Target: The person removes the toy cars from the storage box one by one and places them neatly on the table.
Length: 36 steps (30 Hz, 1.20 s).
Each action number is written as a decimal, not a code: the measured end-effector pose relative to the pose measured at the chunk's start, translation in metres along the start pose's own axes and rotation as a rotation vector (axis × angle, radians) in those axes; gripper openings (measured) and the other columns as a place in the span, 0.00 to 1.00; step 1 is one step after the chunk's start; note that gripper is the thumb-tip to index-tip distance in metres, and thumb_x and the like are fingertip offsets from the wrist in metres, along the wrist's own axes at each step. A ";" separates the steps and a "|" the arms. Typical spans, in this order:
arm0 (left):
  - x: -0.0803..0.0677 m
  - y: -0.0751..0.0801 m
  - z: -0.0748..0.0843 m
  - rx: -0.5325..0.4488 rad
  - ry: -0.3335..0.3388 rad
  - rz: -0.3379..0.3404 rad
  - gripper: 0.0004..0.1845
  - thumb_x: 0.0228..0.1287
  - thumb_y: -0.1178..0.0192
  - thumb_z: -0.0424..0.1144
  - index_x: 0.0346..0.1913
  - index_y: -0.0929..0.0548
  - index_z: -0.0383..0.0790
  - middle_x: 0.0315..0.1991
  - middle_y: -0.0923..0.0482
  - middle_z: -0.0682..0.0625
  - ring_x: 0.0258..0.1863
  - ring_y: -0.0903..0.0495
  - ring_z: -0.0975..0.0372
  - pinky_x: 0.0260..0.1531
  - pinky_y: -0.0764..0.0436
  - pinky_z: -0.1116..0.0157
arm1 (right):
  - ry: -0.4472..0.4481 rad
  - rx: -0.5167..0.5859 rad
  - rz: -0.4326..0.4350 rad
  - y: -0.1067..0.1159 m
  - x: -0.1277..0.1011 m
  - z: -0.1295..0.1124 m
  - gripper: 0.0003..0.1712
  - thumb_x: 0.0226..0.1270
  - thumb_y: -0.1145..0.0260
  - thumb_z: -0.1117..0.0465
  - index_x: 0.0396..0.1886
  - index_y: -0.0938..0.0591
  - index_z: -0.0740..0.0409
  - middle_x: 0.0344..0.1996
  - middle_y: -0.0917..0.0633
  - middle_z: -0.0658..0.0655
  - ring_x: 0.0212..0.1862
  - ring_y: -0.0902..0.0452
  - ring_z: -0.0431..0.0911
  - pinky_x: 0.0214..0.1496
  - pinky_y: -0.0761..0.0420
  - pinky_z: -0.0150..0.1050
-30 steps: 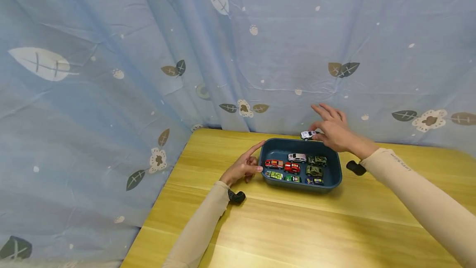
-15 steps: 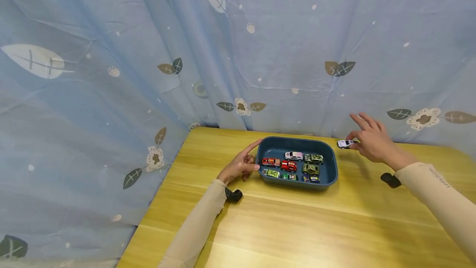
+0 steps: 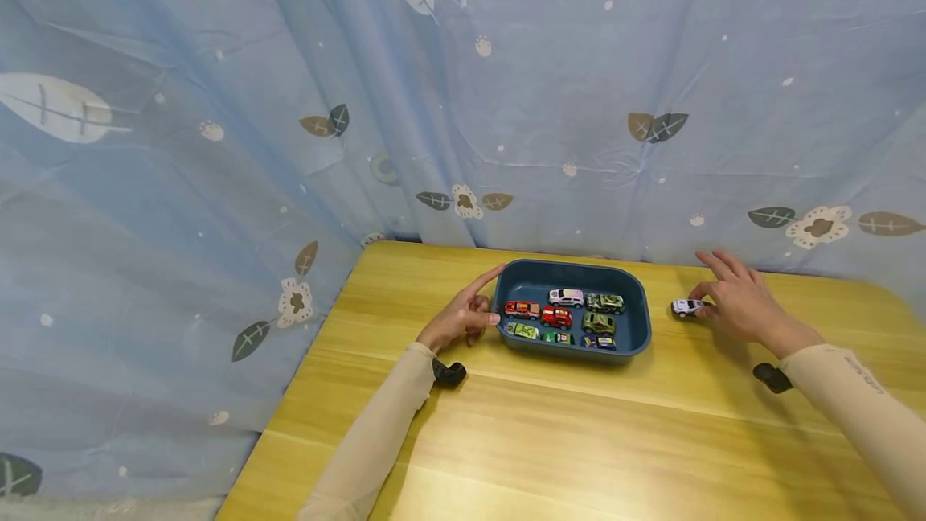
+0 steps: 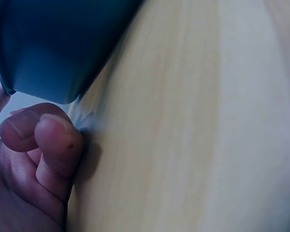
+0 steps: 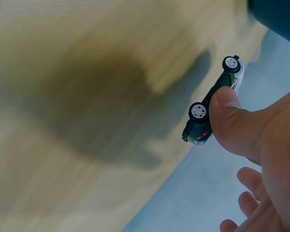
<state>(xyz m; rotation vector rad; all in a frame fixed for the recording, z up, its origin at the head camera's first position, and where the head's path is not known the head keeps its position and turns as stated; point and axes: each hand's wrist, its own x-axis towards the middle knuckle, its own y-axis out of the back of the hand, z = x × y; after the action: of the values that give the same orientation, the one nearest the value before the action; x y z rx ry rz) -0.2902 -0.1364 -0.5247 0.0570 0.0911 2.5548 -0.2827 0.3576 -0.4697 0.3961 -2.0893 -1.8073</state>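
Just right of the tray, my right hand (image 3: 747,305) pinches a white toy car (image 3: 688,308) between thumb and fingers, its other fingers spread. The right wrist view shows the car's (image 5: 215,99) dark underside and white-hubbed wheels, tilted, with a shadow on the table beside it. My left hand (image 3: 461,318) touches the left end of the dark blue tray (image 3: 637,334), its index finger straight toward the back corner and its thumb at the rim. In the left wrist view, the curled fingers (image 4: 58,137) lie beside the tray's outer wall.
Inside the tray stand several toy cars, among them a red one (image 3: 556,317), a camouflage one (image 3: 604,303) and a white-and-pink one (image 3: 567,297). A wooden table (image 3: 550,441) lies under everything. A blue patterned curtain (image 3: 550,103) hangs behind and to the left.
My right hand has carried the white toy car from above the tray's back rim rightward, then down toward the table right of the tray. My left hand stays at the tray's left end.
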 end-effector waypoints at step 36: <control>-0.001 0.001 0.000 -0.013 0.004 -0.004 0.48 0.69 0.36 0.30 0.85 0.43 0.66 0.24 0.39 0.51 0.14 0.38 0.54 0.13 0.32 0.62 | 0.013 -0.040 -0.041 -0.011 -0.001 -0.003 0.12 0.64 0.23 0.65 0.48 0.10 0.61 0.56 0.19 0.72 0.59 0.31 0.77 0.52 0.26 0.73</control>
<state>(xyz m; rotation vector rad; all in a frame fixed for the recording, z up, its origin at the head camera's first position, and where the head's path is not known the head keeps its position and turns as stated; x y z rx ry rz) -0.2904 -0.1376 -0.5247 0.0469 0.0759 2.5514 -0.2804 0.3534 -0.4801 0.4421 -2.0474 -1.8616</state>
